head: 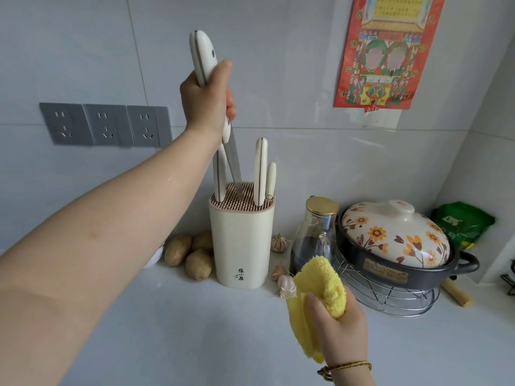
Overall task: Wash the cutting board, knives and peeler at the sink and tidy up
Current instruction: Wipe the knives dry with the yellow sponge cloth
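Both hands full: left hand (pixel 206 98) grips knife (pixel 202 51), block (pixel 241 246) just below its fingers (pixel 230 103), ease straight down; right hand (pixel 342 330) clutches cloth (pixel 320 285).

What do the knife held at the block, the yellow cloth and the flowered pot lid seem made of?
Knife: shiny grey blade, likely steel; smooth cream handle, perhaps plastic. Yellow cloth: fluffy pile, probably microfibre. Pot lid: glossy painted glaze, seemingly ceramic.
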A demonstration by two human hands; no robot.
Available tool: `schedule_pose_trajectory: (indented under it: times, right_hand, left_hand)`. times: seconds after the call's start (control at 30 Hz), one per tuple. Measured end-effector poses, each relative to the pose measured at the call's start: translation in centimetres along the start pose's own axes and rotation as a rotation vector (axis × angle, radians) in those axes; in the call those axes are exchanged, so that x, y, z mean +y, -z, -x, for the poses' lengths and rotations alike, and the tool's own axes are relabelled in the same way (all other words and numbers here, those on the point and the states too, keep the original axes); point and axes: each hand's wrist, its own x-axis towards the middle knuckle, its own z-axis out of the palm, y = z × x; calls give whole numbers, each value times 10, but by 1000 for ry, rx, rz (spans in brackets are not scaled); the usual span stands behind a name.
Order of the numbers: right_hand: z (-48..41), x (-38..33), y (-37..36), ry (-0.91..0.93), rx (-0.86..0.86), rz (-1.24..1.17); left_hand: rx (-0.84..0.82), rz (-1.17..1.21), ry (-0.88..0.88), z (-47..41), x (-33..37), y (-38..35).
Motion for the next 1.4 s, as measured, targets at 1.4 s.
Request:
schedule_pose_trajectory:
  times: [1.4]
  right_hand:
    - [1,21,-4,-13,-64,77]
  left_hand:
    - [-294,-786,447,16,-125,35]
